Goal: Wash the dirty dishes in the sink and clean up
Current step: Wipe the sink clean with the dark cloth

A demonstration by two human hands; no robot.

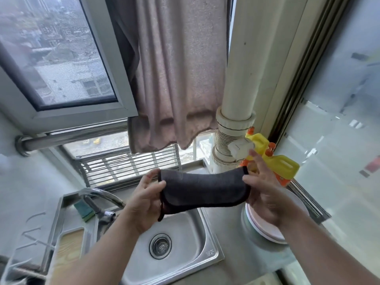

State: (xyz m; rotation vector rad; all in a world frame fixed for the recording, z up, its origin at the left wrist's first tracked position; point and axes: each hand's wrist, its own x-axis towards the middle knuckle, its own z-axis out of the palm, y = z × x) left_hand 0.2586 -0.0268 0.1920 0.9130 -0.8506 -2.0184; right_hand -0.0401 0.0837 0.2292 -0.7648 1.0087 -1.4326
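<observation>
- Both forearms fill the bottom of my feed, reaching over the steel sink (pixel 197 239)
- left hand (pixel 144 200) pinches one end of a dark grey cloth (pixel 203 190), right hand (pixel 265 194) grips the other end
- cloth's held stretched above the sink
- pink plates (pixel 265 229) stacked on the worktop (pixel 232 251), right of the sink

A grey worktop (pixel 230 239) carries a steel sink (pixel 207 249) set into it. Right of the sink lies a stack of pink plates (pixel 265 229). At the far right corner stand yellow bottles (pixel 283 164).
</observation>
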